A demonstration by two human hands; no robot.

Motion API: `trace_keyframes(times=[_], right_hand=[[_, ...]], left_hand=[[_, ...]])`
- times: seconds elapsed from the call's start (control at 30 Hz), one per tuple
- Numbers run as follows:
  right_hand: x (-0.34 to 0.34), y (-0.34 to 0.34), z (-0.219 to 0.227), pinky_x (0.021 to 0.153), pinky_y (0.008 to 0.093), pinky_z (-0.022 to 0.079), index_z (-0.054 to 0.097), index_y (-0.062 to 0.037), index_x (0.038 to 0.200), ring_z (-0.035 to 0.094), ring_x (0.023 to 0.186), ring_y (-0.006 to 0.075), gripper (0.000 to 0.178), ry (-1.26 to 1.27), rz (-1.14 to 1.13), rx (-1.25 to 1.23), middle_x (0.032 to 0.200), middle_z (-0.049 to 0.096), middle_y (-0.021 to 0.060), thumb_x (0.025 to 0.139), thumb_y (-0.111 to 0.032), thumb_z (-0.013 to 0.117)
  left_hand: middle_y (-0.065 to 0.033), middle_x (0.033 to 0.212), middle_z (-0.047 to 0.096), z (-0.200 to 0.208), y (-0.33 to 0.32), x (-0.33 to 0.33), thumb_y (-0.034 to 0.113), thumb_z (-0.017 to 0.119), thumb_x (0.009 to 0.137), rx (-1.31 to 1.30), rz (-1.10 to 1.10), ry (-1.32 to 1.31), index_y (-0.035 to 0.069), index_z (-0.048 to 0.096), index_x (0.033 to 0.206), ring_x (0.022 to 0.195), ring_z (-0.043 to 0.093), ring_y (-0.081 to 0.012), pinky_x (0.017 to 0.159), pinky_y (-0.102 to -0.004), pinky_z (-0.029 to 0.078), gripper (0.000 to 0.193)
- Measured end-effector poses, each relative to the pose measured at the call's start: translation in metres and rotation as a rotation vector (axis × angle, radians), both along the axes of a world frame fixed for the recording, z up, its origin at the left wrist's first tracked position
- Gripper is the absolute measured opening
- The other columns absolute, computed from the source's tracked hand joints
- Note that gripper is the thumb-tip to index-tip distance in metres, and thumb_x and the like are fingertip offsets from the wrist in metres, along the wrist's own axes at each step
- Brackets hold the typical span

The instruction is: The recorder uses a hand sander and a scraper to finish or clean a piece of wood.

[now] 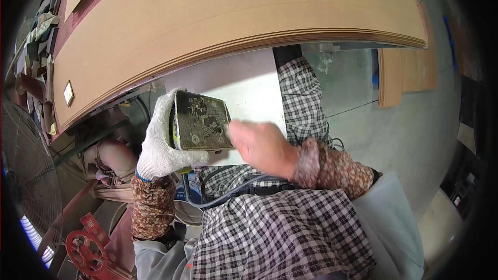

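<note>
My left hand (160, 142), in a white knit glove, grips what looks like a hand-held sander. Its worn, dark rectangular pad (202, 122) faces up toward me, with patches rubbed off and a bit of green along the side. Bare and blurred by motion, my right hand (264, 148) is curled closed at the pad's right edge. Whatever its fingertips may pinch there is too small and smeared to make out. A white board (254, 93) lies beneath and behind the pad. A grey hose (223, 197) curves below the sander across my checked apron (280, 228).
Ahead spans a stack of large tan boards (249, 10), with a small light rectangular piece (68, 93) by its left end. A wire-caged fan (31, 171) and a red handwheel (87, 251) stand at left. More boards (404, 67) lean at right.
</note>
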State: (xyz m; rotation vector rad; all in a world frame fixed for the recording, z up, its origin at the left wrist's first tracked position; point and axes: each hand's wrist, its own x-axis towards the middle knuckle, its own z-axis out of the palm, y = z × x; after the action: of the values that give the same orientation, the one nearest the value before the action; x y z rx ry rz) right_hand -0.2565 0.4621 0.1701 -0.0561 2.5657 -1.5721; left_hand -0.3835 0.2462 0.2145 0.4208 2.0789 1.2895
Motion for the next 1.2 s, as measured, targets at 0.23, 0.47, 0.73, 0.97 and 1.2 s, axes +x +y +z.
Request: trace_keyframes(times=[0.23, 0.47, 0.73, 0.97, 1.2], right_hand=[[0.017, 0.011, 0.008, 0.048, 0.0408, 0.053, 0.058, -0.0052, 0.089, 0.067, 0.057, 0.0298, 0.006, 0.135, 0.046, 0.075, 0.071, 0.065, 0.0108, 0.093, -0.006, 0.063], [0.017, 0.006, 0.001, 0.049, 0.0413, 0.053, 0.057, -0.0057, 0.09, 0.067, 0.057, 0.0304, 0.006, 0.203, 0.008, -0.026, 0.072, 0.065, 0.01, 0.09, -0.006, 0.063], [0.016, 0.008, -0.003, 0.047, 0.0408, 0.052, 0.056, -0.0057, 0.09, 0.065, 0.055, 0.0281, 0.007, 0.05, 0.005, 0.064, 0.067, 0.062, 0.0096, 0.092, -0.008, 0.063], [0.017, 0.008, -0.005, 0.046, 0.0406, 0.052, 0.056, -0.0049, 0.089, 0.064, 0.053, 0.028, 0.008, 0.123, 0.016, 0.031, 0.068, 0.063, 0.0094, 0.092, -0.006, 0.062], [0.025, 0.014, -0.001, 0.054, 0.0409, 0.054, 0.056, -0.0034, 0.089, 0.066, 0.061, 0.0324, 0.013, 0.059, 0.067, -0.02, 0.073, 0.063, 0.0132, 0.09, -0.002, 0.069]], left_hand=[[-0.0119, 0.141, 0.061, -0.004, 0.0, -0.009, 0.034, 0.108, 0.052, 0.159, 0.012, -0.424, -0.003, 0.044, 0.153, 0.129, 0.059, -0.021, 0.112, -0.0373, 0.048, 0.125], [-0.0145, 0.151, 0.057, -0.01, -0.002, -0.019, 0.033, 0.109, 0.05, 0.153, -0.056, -0.503, -0.004, 0.038, 0.158, 0.136, 0.058, -0.0258, 0.115, -0.0439, 0.047, 0.134], [-0.0135, 0.15, 0.057, -0.007, 0.004, -0.014, 0.024, 0.107, 0.055, 0.234, 0.049, -0.64, -0.003, 0.042, 0.156, 0.137, 0.056, -0.0235, 0.116, -0.0395, 0.045, 0.123], [-0.013, 0.15, 0.057, -0.006, 0.003, -0.016, 0.022, 0.106, 0.055, 0.204, 0.009, -0.645, -0.003, 0.043, 0.156, 0.135, 0.058, -0.0236, 0.115, -0.0394, 0.046, 0.122], [-0.0136, 0.153, 0.056, -0.01, 0.0, -0.009, 0.027, 0.107, 0.054, 0.231, 0.021, -0.584, -0.003, 0.041, 0.157, 0.138, 0.056, -0.024, 0.117, -0.0405, 0.045, 0.126]])
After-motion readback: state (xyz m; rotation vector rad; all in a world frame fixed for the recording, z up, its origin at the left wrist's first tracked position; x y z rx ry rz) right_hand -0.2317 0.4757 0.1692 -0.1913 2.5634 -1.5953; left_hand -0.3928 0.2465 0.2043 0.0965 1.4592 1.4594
